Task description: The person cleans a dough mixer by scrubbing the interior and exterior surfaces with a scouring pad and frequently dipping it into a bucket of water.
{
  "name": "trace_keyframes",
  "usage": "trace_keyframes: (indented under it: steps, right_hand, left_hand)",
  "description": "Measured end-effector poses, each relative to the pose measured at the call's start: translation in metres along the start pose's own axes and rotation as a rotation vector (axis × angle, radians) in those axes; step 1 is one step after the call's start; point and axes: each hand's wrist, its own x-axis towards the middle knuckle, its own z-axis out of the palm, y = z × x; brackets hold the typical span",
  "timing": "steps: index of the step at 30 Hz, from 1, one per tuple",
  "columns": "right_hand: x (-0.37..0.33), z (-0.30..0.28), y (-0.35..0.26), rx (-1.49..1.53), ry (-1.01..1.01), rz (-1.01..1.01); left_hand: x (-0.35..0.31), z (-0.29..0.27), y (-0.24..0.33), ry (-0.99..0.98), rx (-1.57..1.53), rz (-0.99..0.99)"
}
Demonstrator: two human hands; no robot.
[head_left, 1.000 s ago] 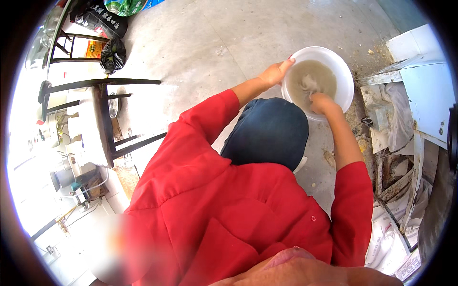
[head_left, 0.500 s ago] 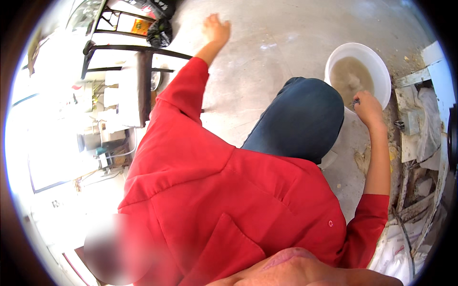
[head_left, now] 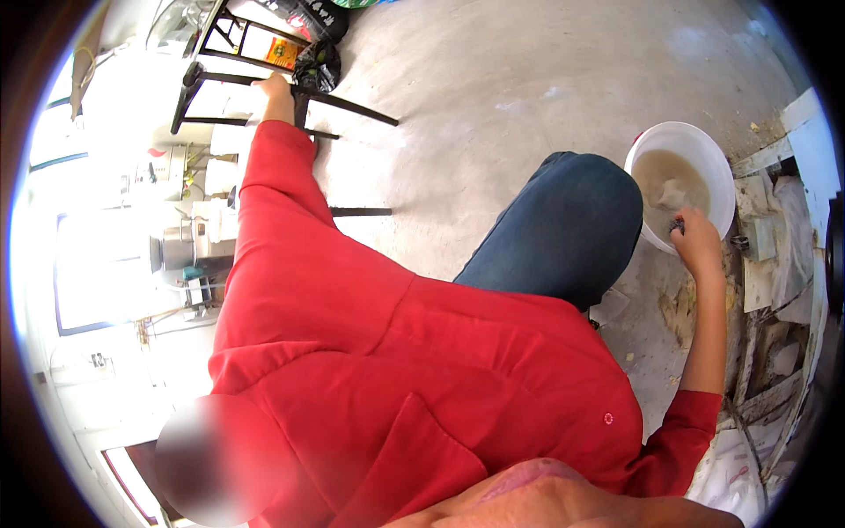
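On the left, my left hand (head_left: 276, 90) is at a black metal-framed stool (head_left: 348, 107), its fingers bent over the frame and partly hidden. To the right, my right hand (head_left: 700, 242) is closed around a small dark, crinkled thing (head_left: 677, 226), perhaps a scouring pad. That hand hangs over the near rim of a white bucket (head_left: 723, 189). Cloudy grey-brown water (head_left: 656, 172) stands in the bucket, with a pale patch in it that I cannot make out.
My bent knee in dark blue trousers (head_left: 563, 229) is just left of the bucket. A worn wooden frame with clutter (head_left: 766, 255) lines the right side. Black plastic bags (head_left: 319, 66) lie beyond the stool on the concrete floor (head_left: 493, 70).
My left hand has moved left and nearer, from over the floor with spread fingers to the stool's frame. My right hand stays at the bucket with the dark thing. The whole view has shifted slightly.
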Motion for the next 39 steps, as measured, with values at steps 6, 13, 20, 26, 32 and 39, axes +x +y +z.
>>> trace_keyframes:
  steps: [6, 13, 20, 26, 32, 39]
  right_hand:
    - [-0.014, -0.006, -0.005, 0.048, 0.187, -0.08]
    - [-0.014, -0.008, -0.01, 0.134, 0.256, -0.108]
    - [-0.026, -0.028, -0.01, 0.387, 0.252, -0.025]
    - [-0.028, -0.035, 0.008, 0.636, 0.408, 0.09]
    - [-0.045, -0.032, 0.025, 0.85, 0.528, 0.075]
    - [-0.094, -0.038, 0.085, 0.844, 0.625, 0.169]
  left_hand:
    - [0.018, -0.001, -0.006, -0.17, -0.082, -0.054]
    - [0.064, -0.034, -0.035, -0.545, -0.227, -0.16]
    - [0.049, 0.002, 0.014, -0.71, -0.324, -0.199]
    - [-0.135, -0.042, 0.014, -0.532, -0.445, -0.116]
    - [-0.224, -0.194, 0.009, -1.03, -0.638, -0.016]
    - [-0.221, -0.24, -0.003, -0.982, -0.487, 0.398]
